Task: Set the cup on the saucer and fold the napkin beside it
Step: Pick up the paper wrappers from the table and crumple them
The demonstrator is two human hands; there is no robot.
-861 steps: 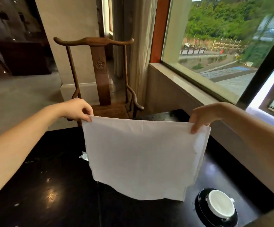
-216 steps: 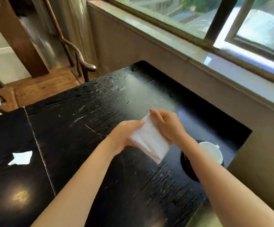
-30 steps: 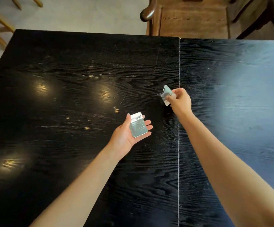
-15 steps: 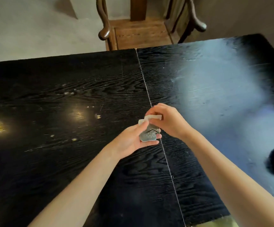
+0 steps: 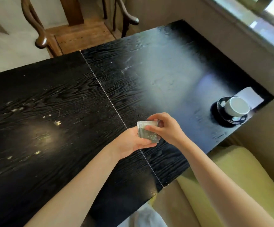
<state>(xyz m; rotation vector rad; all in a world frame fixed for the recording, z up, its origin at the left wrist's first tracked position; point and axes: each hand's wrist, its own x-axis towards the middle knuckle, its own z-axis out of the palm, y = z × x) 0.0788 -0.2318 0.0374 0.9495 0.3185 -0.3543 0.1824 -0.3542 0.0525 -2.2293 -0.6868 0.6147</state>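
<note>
The glossy black wooden table (image 5: 51, 112) runs wide to the left, its heavy grain catching soft patches of light. A thin pale seam (image 5: 100, 82) cuts it from the far edge to the near one. Most of the open room lies on that left half and across the hazy, glare-washed middle of the right half. The far edge meets a brown wooden armchair (image 5: 77, 35) with curved arms. The right edge sits close under a beige wall below a pale stone windowsill (image 5: 247, 25), and the near right corner stops at a yellow-green cushioned seat (image 5: 231, 177).

Tucked into the far right corner, close to two edges, a round white ceramic cup (image 5: 236, 107) sits on a dark blue saucer (image 5: 221, 102) with pale markings. A folded white napkin (image 5: 251, 95), flat and rectangular, lies just beyond them toward the wall. Whether the cloth touches the saucer I cannot tell.

Both hands are well apart from that setting, over the table just right of the seam. The left hand (image 5: 133, 141) cradles a small grey-green crinkly packet (image 5: 147, 134), fingers curled beneath it. The right hand (image 5: 165, 128) pinches the packet's pale top edge between thumb and fingertips — so both grip the same thing.
</note>
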